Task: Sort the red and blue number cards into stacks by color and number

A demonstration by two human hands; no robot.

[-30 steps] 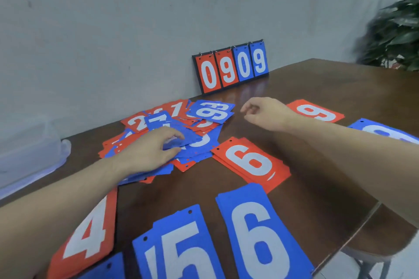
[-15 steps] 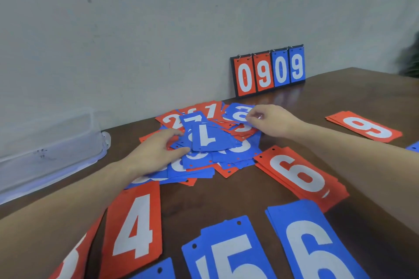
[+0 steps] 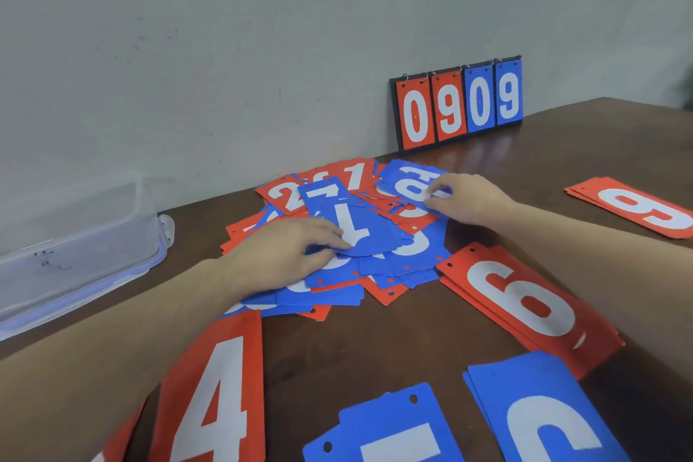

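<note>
A mixed pile of red and blue number cards [image 3: 378, 263] lies in the middle of the brown table. My left hand [image 3: 285, 255] pinches the near end of a blue 1 card [image 3: 360, 229] on top of the pile. My right hand [image 3: 468, 199] pinches the edge of a blue card [image 3: 408, 184] at the pile's far right. Sorted stacks lie around: red 6 [image 3: 525, 304], red 9 [image 3: 637, 208], red 4 [image 3: 217, 398], blue 5 [image 3: 393, 431], blue 6 [image 3: 540, 413].
A scoreboard stand [image 3: 455, 105] reading 0909 leans against the grey wall at the back. A clear plastic lidded box [image 3: 75, 248] sits at the table's left. Bare table [image 3: 375, 345] shows between the pile and the near stacks.
My right hand moved left onto the pile and took hold of a blue card. My left hand took hold of the blue 1 card. The view shifted left.
</note>
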